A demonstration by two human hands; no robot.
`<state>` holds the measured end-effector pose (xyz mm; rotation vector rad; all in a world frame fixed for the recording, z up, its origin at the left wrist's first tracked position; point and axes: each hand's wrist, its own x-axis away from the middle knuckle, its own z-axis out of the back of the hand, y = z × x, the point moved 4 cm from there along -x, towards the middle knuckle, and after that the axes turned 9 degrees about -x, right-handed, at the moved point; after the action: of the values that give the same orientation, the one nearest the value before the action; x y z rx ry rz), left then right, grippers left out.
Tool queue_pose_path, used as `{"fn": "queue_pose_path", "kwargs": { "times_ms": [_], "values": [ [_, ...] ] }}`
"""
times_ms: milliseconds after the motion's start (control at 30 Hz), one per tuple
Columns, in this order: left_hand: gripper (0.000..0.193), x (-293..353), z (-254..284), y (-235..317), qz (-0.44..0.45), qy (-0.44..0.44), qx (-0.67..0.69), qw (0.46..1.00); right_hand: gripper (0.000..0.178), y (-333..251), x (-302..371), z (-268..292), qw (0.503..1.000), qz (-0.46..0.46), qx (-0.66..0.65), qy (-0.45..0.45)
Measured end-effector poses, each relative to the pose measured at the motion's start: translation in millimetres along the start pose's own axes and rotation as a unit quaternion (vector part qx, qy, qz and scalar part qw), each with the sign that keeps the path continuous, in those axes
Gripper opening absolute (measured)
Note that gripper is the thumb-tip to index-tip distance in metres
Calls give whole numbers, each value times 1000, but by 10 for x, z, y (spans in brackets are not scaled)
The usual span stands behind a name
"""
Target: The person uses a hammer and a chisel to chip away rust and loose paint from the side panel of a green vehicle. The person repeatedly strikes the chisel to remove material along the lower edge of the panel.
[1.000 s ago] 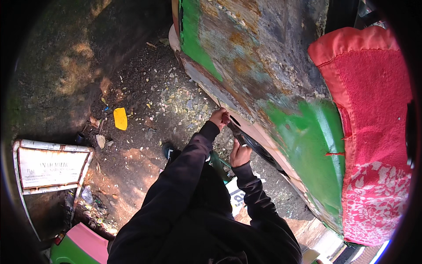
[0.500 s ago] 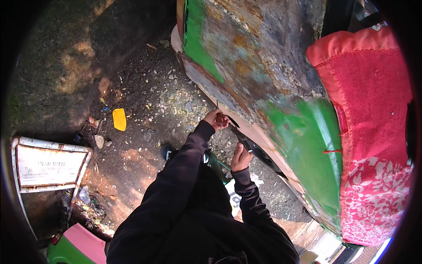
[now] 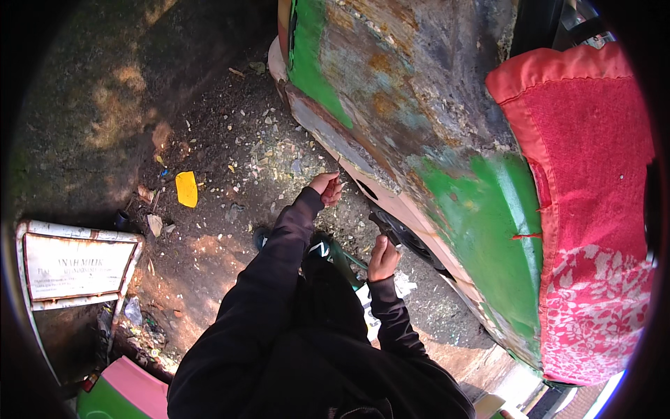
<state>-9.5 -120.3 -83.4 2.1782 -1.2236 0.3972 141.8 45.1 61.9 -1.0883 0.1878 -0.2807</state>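
My left hand is closed around a thin dark rod, whose upper end sticks out close to the lower edge of a car body panel. Most of the rod is hidden in the fingers, so its exact kind is unclear. To the right and nearer to me, my right hand grips a dark hammer, its head up near a black wheel. The hands are apart. Above them the panel shows worn green paint, rust and bare patches.
A red patterned cloth drapes over the car at right. Paint flakes, a yellow scrap and stones litter the ground. A rusty-framed white sign stands at left, with a pink and green object below it.
My left hand has drawn slightly left and away from the panel. The hammer in my right hand has tilted and moved apart from the left hand, and the right hand sits slightly lower.
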Motion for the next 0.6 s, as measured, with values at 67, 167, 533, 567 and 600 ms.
{"fn": "queue_pose_path", "kwargs": {
  "times_ms": [67, 167, 533, 567, 600],
  "values": [
    [27, -83, -116, -81, 11, 79, 19, 997, 50, 30, 16, 18, 1000, -12, 2, 7],
    [26, -164, -202, -94, 13, 105, 25, 994, 51, 25, 38, 19, 1000, -22, -1, 14],
    [32, -489, -148, -219, -15, 179, -55, 982, 46, 108, 78, -43, 1000, 1, 26, -11],
    [31, -497, -191, -217, -6, 197, -48, 979, 46, 98, 68, -44, 999, 1, 32, -20],
    [32, -502, -256, -218, 2, 170, -34, 985, 45, 86, 53, -49, 999, 1, 38, -30]
  ]
}}
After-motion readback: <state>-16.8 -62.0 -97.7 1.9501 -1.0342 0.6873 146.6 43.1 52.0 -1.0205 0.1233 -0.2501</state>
